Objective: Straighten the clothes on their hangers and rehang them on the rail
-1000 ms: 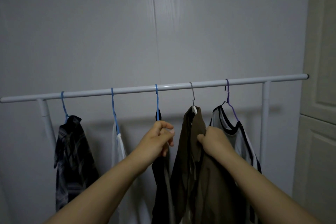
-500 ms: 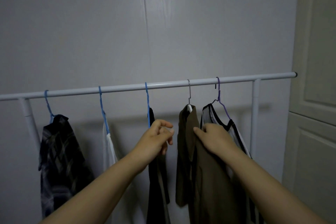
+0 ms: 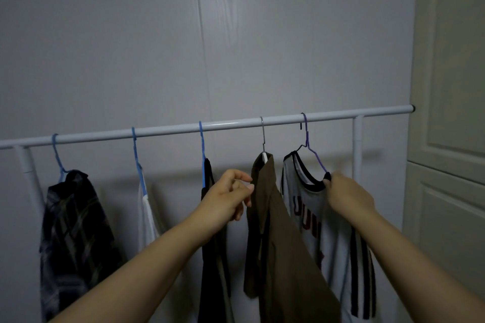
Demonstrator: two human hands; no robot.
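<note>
A white rail [image 3: 168, 130] carries several hangers. From left hang a dark plaid shirt [image 3: 70, 231], a white garment [image 3: 147, 217], a black garment [image 3: 212, 270], a brown shirt [image 3: 283, 257] on a silver hanger [image 3: 263, 139], and a white jersey [image 3: 330, 231] with black stripes on a purple hanger [image 3: 312, 149]. My right hand [image 3: 349, 196] pinches the jersey's black collar where the purple hanger's shoulder enters it. My left hand [image 3: 231, 196] hovers between the black garment and the brown shirt, fingers loosely curled and apart, fingertips at the brown shirt's edge.
The rail's right upright [image 3: 357, 149] stands just beyond the jersey, and the left upright [image 3: 26, 162] is beside the plaid shirt. A cream panelled door [image 3: 451, 139] fills the right side. A grey wall [image 3: 236, 47] lies behind the rail.
My right hand left the brown shirt and moved right to the jersey's collar. My left hand loosened its pinch by the black garment. The jersey has turned to show its front.
</note>
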